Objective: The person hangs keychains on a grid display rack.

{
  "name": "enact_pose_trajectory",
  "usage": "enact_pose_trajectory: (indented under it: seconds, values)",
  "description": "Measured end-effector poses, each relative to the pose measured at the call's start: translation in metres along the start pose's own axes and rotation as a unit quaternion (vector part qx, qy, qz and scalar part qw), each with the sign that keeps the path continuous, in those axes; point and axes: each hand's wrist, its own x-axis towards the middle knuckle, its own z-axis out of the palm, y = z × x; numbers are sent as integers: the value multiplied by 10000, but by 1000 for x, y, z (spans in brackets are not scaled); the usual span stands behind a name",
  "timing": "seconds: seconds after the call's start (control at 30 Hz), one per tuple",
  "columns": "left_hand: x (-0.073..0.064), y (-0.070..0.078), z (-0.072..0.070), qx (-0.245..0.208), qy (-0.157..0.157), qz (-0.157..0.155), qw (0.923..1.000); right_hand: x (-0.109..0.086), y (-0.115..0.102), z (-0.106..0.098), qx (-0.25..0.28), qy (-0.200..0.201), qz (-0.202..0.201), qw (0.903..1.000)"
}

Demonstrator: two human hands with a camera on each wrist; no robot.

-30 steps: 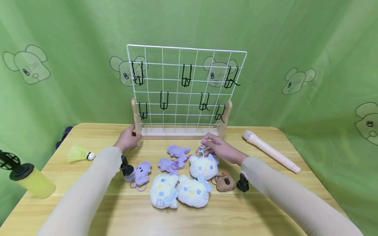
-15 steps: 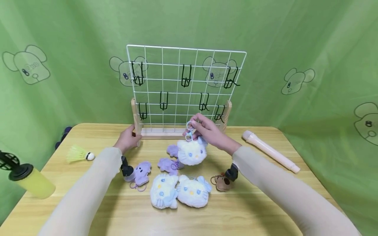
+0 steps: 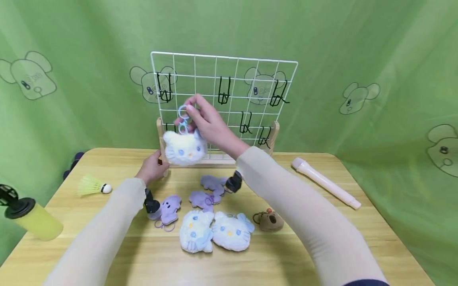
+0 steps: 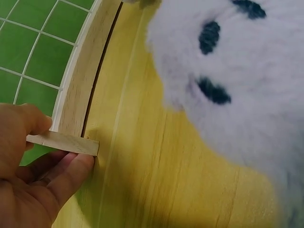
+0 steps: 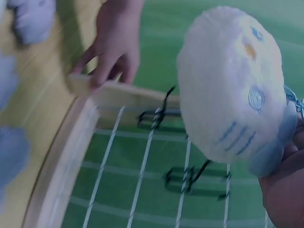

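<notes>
Plush cat keychain [image 3: 185, 147] hangs before left part of wire-grid rack [image 3: 224, 57], keyring [image 3: 179, 112] pinched by right grip [image 3: 211, 122]. Left grip [image 3: 150, 169] holds wooden side support [image 4: 71, 143]. Possible trouble: black hooks [image 5: 186, 180] may catch keychain; loosened left grip may let rack shift.

We can read no words, numbers or brands; the green curtain's [image 3: 322, 31] bear drawings [image 3: 33, 75] bear small marks (too faint for us).
</notes>
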Motion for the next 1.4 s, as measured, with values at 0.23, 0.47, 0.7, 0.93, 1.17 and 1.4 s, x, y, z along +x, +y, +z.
enact_pose_trajectory:
  seconds: [0.23, 0.47, 0.7, 0.93, 1.17, 1.4]
  values:
    - [-3, 1, 1, 185, 99, 149, 9997, 31, -19, 29, -110, 212, -238, 9994]
    - [-6, 5, 4, 47, 122, 293, 9995, 48, -22, 37, -292, 465, 50, 9985]
    - [-7, 5, 5, 37, 136, 128, 9998, 55, -18, 36, -905, 677, 397, 9928]
    - [-10, 7, 6, -10, 96, 107, 9999, 58, -12, 38, -1140, 648, 550, 9898]
    - [-9, 8, 7, -66, 47, 36, 10000, 57, -9, 36, -1328, 681, 705, 9863]
    - [-10, 10, 9, -47, -14, -55, 10000, 55, -5, 30, -1377, 770, 780, 9844]
